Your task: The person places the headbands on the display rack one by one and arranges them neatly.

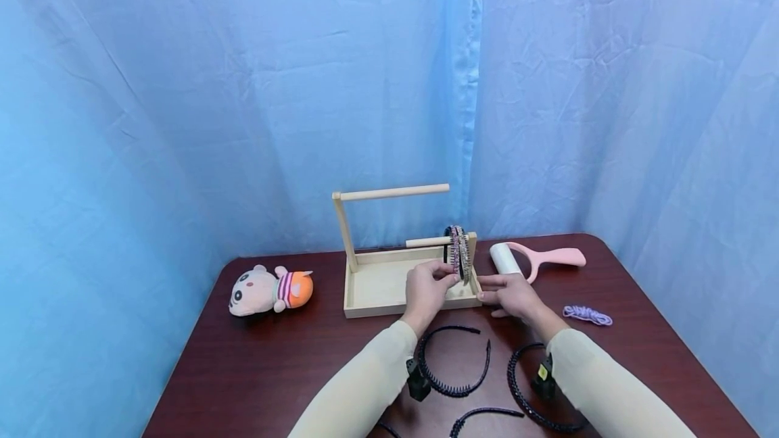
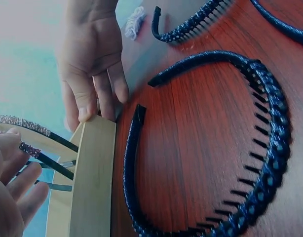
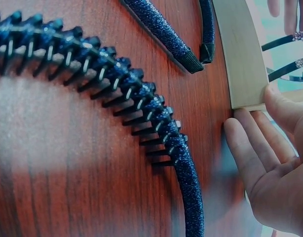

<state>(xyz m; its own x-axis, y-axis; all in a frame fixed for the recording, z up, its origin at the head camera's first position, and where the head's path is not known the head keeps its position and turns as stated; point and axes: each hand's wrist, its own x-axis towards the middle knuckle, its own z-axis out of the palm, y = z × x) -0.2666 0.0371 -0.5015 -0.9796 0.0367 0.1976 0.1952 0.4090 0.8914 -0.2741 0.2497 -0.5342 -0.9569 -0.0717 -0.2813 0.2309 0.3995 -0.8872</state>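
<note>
Two glittery headbands, a pink one (image 1: 455,249) and a silver-gold one (image 1: 465,259), hang on the short lower dowel of a wooden display stand (image 1: 377,313). My left hand (image 1: 426,289) pinches the pink headband near its lower end; in the left wrist view, its sequined arm (image 2: 30,149) passes between thumb and fingers. At the stand's right front corner, my right hand (image 1: 510,295) rests with fairly straight fingers against the tray's side. Its thumb touches the corner in the right wrist view, beside the wooden wall (image 3: 243,59). Further dark bands behind the glittery ones are partly hidden.
Black toothed headbands (image 1: 453,391) lie in front of the stand, with another (image 1: 517,384) under my right forearm. A plush toy (image 1: 268,290) lies left. A pink-handled lint roller (image 1: 550,257) and a lilac cord bundle (image 1: 587,315) are at right. Blue curtains (image 1: 365,86) hang behind.
</note>
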